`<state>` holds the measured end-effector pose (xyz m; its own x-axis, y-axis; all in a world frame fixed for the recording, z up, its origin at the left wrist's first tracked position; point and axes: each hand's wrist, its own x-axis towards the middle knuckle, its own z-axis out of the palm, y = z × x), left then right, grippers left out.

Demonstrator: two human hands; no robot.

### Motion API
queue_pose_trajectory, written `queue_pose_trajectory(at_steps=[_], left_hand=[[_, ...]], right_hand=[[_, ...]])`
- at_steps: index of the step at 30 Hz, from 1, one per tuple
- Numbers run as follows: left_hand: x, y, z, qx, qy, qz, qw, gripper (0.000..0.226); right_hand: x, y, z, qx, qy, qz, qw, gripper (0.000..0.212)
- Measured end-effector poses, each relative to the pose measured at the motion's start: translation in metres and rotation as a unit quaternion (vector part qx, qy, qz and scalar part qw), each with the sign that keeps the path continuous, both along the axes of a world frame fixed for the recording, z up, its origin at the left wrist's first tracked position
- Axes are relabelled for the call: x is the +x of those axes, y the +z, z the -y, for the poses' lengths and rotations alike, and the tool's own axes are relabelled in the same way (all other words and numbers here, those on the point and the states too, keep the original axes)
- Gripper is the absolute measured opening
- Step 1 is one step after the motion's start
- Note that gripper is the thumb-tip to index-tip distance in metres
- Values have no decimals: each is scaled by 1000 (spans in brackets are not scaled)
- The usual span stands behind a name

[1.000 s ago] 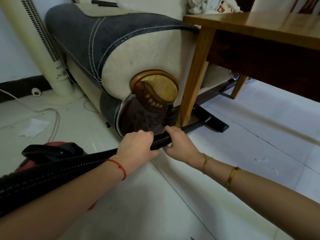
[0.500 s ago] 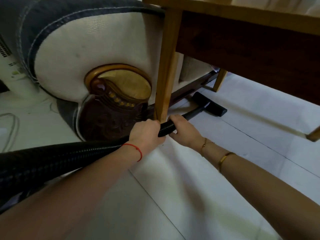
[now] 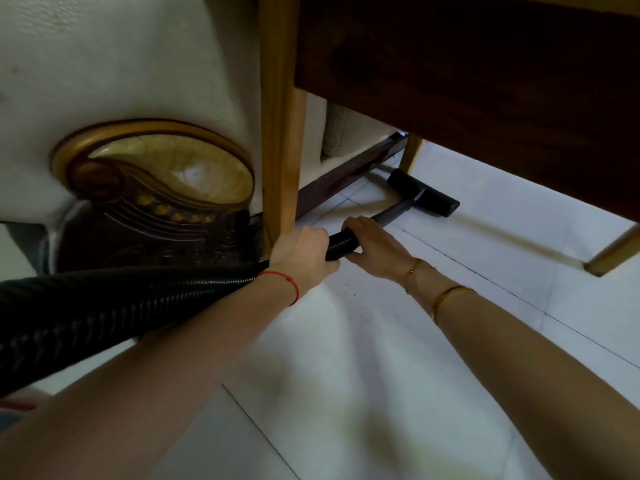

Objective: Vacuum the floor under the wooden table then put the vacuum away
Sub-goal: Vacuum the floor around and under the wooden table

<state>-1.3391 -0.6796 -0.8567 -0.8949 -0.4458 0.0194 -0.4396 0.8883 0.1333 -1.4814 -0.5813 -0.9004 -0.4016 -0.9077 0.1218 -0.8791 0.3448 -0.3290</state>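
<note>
While both hands, left hand point(image 3: 302, 255) and right hand point(image 3: 372, 247), grip the hose point(image 3: 138, 299), the nozzle point(image 3: 423, 197) sits on the floor point(image 3: 485, 341) under the bench point(image 3: 467, 64), mid-vacuuming. Next probably comes sweeping sideways, clear of the bench leg point(image 3: 280, 116).

I've got one cam only, head-worn, wide-angle, so no second view to overlap with. It sits low, near the floor point(image 3: 398, 393), looking fwd and down along both forearms, and slightly up at the table point(image 3: 485, 81) underside, which fills the top right. Left hand point(image 3: 301, 256) and right hand point(image 3: 372, 249) sit just above frame centre, close to the lens, both on the hose point(image 3: 138, 299). The hose runs in from the lower-left edge, very near the cam. The nozzle point(image 3: 424, 197) lies further off, under the table. The sofa point(image 3: 121, 98) end fills the upper left at close range. Edges bend from the wide lens.
</note>
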Motion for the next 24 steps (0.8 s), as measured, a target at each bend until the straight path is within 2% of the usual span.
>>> queue_pose_trajectory(at_steps=[6, 13, 24], left_hand=[[33, 9, 7, 2, -13, 0, 1000, 35], [95, 34, 12, -2, -36, -10, 999, 33], [130, 52, 5, -16, -33, -5, 999, 34]], right_hand=[[35, 2, 1, -68, 0, -23, 997, 23], [96, 15, 2, -138, -9, -104, 985, 20], [132, 28, -8, -153, -9, -66, 986, 21]])
